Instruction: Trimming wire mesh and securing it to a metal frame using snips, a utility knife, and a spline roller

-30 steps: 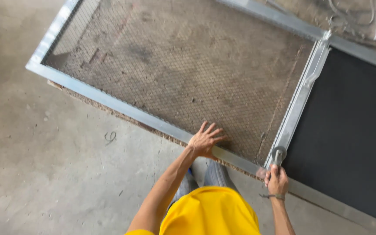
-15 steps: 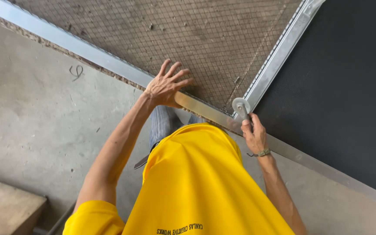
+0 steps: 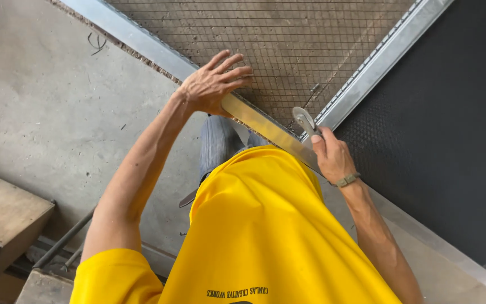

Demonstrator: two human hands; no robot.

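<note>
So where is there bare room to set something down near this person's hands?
Bare concrete floor left of the metal frame, above the wooden block. Open mesh beyond the left hand. Crowded at the frame corner, where the right hand holds the roller tool.

This looks like a workshop or fabrication yard: a bare concrete floor (image 3: 40,107), a large aluminium frame (image 3: 142,42) with wire mesh (image 3: 288,39) laid flat on it, and loose steel rods (image 3: 63,242) beside a concrete step (image 3: 4,217).
</note>
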